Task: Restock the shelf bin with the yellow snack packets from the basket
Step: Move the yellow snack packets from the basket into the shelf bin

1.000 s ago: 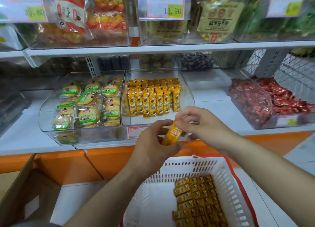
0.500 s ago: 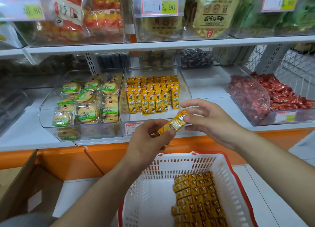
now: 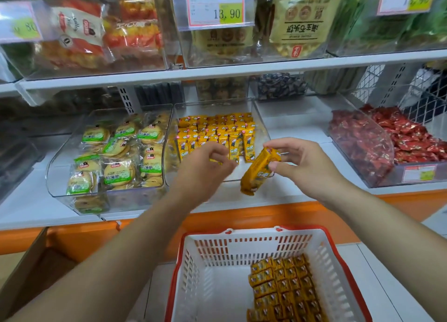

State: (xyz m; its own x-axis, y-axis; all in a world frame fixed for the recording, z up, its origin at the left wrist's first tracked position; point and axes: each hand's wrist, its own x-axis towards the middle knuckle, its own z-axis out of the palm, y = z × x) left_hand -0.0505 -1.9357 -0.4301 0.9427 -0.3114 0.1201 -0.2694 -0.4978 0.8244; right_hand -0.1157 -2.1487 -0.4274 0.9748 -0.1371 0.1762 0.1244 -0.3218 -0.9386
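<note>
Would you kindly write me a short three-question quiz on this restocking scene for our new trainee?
1. True or false: the right hand holds a yellow packet in front of the shelf bin.
2. What fills the bin directly left of that one? A) bottled drinks B) green-labelled biscuits C) tinned fish
3. Fill the gap: the remaining packets lie along the ___ side of the basket, as the person sees it.

Key: 1 true; 2 B; 3 right.
</note>
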